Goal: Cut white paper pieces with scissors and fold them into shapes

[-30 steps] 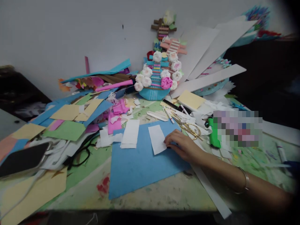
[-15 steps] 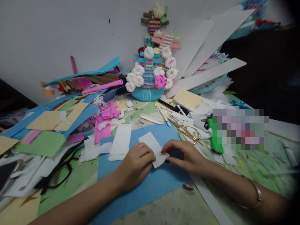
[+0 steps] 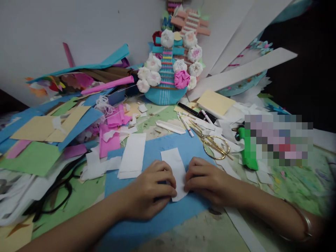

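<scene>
A white rectangle of paper lies between my hands over a blue sheet. My left hand is closed, its curled fingertips pinching or pressing the paper's lower left side. On the opposite edge, the closed fingers of my right hand grip the paper's right side. The paper's near corner points toward me. A small stack of white paper strips rests left of it on the blue sheet. Gold-handled scissors lie beyond my right hand.
A turquoise paper guitar with paper flowers leans at the back wall. Coloured card and paper pile up at left, near black-framed glasses. Pens, a cream pad and a green object sit at right.
The white paper has turned more upright in view. My right fingers, formerly spread around its corner, have closed in along its right edge. The view has tilted slightly down.
</scene>
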### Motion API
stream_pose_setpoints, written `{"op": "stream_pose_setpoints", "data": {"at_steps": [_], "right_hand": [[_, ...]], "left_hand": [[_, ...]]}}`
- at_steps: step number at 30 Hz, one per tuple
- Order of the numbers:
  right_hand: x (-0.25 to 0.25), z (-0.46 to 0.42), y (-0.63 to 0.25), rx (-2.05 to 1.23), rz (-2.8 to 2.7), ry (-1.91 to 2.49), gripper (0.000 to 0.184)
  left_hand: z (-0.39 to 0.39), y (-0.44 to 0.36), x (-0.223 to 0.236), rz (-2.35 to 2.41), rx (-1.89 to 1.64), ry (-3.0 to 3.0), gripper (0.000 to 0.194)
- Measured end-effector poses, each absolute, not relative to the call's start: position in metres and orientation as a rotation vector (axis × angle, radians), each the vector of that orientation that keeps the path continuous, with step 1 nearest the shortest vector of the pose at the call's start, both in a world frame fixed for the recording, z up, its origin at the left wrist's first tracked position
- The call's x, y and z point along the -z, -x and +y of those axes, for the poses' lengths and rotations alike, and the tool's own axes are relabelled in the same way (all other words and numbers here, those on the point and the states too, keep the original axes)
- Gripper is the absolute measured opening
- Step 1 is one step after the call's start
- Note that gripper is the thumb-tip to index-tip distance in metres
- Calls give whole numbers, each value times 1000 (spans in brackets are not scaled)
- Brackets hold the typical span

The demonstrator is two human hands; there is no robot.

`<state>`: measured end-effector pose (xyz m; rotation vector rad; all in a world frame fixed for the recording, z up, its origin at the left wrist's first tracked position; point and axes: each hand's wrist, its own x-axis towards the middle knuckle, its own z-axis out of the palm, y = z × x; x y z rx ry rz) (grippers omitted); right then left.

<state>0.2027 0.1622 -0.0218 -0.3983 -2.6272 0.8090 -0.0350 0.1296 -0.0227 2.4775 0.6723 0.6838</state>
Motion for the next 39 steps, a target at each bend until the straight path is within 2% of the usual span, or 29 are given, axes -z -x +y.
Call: {"op": "stream_pose_setpoints", "data": {"at_steps": [7,20,24,29,39], "right_hand": [[19,159,-200,-854,-2682,400,28],[25,163,-194,-886,-2693,383,44],[24,164,-194,-911,-2694,380,41],[18,160,-191,-1007,-2608,572,18],[19,154,-185,-972,-2560,631,16]], "left_hand": [[134,36,19,727,-503,-2259,14],[137,36,18,728,-490,-2170,17],[138,35,18,740,-507,-2185,15],[138,32,21,820,-572,-2179,10],[134,26,21,955,-578,-2172,9]]}}
